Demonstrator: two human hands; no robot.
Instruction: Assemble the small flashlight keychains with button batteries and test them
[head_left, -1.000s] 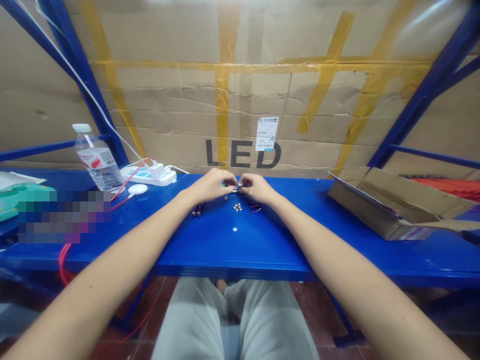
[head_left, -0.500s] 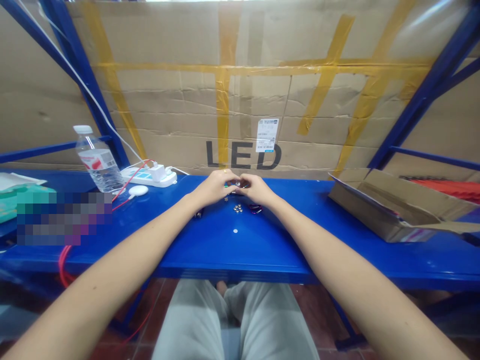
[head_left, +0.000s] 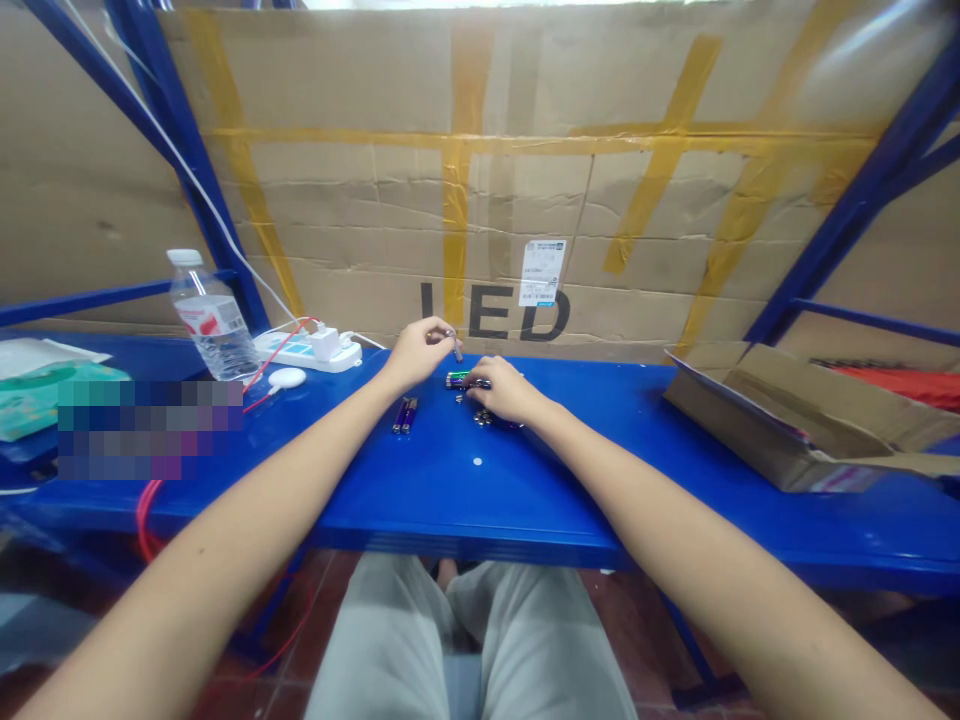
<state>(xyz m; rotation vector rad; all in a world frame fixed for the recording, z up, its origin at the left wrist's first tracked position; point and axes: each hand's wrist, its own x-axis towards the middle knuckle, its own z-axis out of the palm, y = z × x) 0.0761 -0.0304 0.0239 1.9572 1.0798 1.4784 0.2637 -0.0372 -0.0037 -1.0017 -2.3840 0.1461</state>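
Observation:
Raised just above the blue table (head_left: pixel 420 490), my left hand (head_left: pixel 417 352) pinches a small shiny metal tube (head_left: pixel 457 348) that tilts downward. My right hand (head_left: pixel 501 388) is lower and to the right. Its curled fingers close on a small dark metal tube (head_left: pixel 480 383), partly hidden by them. A green-tinted metal tube (head_left: pixel 456 379) lies beside those fingertips. Under the right hand sit several small round silver pieces (head_left: pixel 482 418), and one more silver piece (head_left: pixel 459 399) is apart from them. Two purple metal tubes (head_left: pixel 405 415) lie side by side below my left hand.
A white dot (head_left: pixel 478 462) marks the tabletop in front. At left are a water bottle (head_left: pixel 214 320), a white power strip (head_left: pixel 349 352), a white round charger (head_left: pixel 287 378) and red cable (head_left: pixel 146 520). An open cardboard box (head_left: pixel 780 430) stands right; a large taped carton (head_left: pixel 360 230) is behind.
My hands were together and have moved apart. The left has gone left and up with a metal tube; the right has dropped to the tubes. The purple pair is now uncovered.

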